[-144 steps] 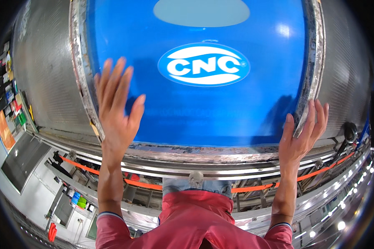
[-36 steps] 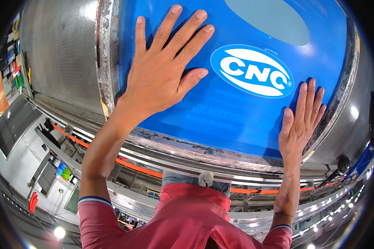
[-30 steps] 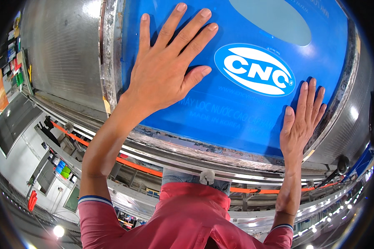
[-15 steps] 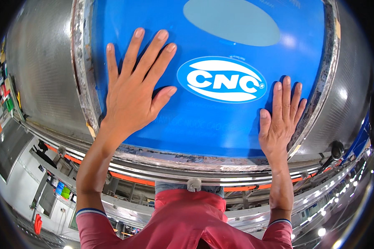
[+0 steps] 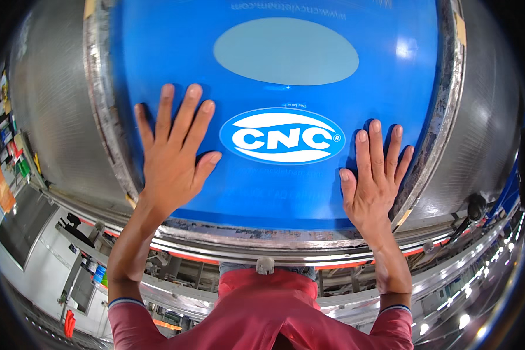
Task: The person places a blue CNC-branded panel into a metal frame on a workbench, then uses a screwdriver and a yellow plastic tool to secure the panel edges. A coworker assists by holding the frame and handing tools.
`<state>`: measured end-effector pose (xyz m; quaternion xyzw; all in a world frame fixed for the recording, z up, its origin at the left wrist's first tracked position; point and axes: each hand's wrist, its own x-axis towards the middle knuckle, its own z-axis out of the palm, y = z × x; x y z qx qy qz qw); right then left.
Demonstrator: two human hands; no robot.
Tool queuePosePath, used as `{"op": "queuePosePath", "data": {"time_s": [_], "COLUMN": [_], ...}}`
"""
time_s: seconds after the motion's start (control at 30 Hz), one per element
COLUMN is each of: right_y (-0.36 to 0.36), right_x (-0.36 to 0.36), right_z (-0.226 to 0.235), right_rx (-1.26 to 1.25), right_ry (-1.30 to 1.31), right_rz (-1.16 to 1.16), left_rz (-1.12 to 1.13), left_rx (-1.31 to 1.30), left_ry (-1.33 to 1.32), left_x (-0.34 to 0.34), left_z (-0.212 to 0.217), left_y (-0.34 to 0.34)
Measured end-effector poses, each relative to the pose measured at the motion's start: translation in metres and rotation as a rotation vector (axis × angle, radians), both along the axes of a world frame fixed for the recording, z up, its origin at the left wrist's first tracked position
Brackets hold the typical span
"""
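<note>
A blue screen-printing frame (image 5: pixel 262 199) lies in front of me, its coated sheet glossy inside a worn metal border. My left hand (image 5: pixel 172 154) rests palm down on the left part of the blue sheet, fingers spread and holding nothing. On the lower right part, my right hand (image 5: pixel 373 181) also lies flat, fingers stretched out and thumb apart. Between the hands is a white-and-blue oval emblem (image 5: pixel 283 157). Farther away, the sheet has a larger pale grey-blue oval (image 5: pixel 286 51). Both palms hide the areas beneath them.
A grey metal surface (image 5: pixel 52 111) extends on both sides of the frame. Metal rails (image 5: pixel 309 256) run along its near edge, with a small metal block (image 5: pixel 265 266) close to my waist. A dark knob (image 5: pixel 476 205) stands at right.
The view has shifted, so the frame and emblem sit lower and farther left in the picture. My left hand appears slightly nearer to me on the sheet; both hands stay flat.
</note>
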<state>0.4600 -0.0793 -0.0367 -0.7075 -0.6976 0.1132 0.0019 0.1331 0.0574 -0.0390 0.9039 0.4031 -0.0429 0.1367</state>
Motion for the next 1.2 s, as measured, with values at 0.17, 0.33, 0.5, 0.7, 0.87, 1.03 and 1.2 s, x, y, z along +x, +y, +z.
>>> {"op": "queuePosePath", "data": {"time_s": [0.17,0.33,0.5,0.7,0.87,1.03,1.2], "right_y": [-0.005,-0.017,-0.006,0.014,-0.001,0.021,0.083], "right_x": [-0.006,-0.016,-0.006,0.018,-0.104,-0.333,-0.510], "right_z": [0.003,0.010,0.025,0.009,0.029,0.032,0.067], "right_rx": [-0.015,0.059,0.021,0.123,0.405,0.403,0.361], "right_ry": [-0.031,0.001,0.109,0.259,0.264,0.407,0.406], "right_rz": [-0.001,-0.021,-0.091,-0.213,-0.403,-0.347,-0.013], "left_rz": [0.011,0.040,0.134,0.330,0.556,0.889,1.324], "left_rx": [-0.106,-0.160,-0.263,-0.426,-0.357,-0.153,0.267], "left_ry": [-0.084,-0.265,-0.405,-0.819,-0.767,-0.505,-0.590], "left_x": [0.002,-0.016,-0.036,-0.119,-0.263,-0.452,-0.593], "left_z": [-0.006,0.008,0.002,0.071,0.073,0.068,0.120], "left_y": [-0.005,-0.011,-0.061,-0.191,-0.286,-0.350,-0.373]}}
